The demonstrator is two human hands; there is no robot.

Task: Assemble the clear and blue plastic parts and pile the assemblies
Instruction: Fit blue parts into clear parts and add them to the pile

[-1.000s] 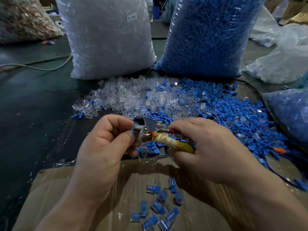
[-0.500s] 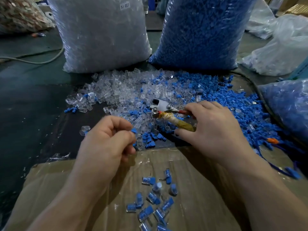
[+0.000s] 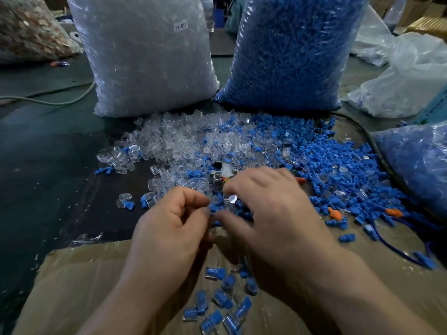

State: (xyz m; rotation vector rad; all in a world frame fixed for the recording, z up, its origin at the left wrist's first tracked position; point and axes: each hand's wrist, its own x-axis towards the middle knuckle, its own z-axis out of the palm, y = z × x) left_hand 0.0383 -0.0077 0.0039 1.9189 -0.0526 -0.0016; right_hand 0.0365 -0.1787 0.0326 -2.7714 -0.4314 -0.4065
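Fingers [image 3: 192,195] of the left hand [image 3: 169,228] pinch a blue part [image 3: 213,209].
Right hand [image 3: 273,213], blurred, curls over the pile [image 3: 183,141]; its hold is unclear.

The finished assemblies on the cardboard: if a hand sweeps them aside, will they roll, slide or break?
The assemblies look small and hard-moulded, so they are probably light, stiff and unlikely to break. Their blocky, flattish shapes lie at mixed angles, so they would likely slide rather than roll. The cardboard shows a sheen, so they may skid easily.
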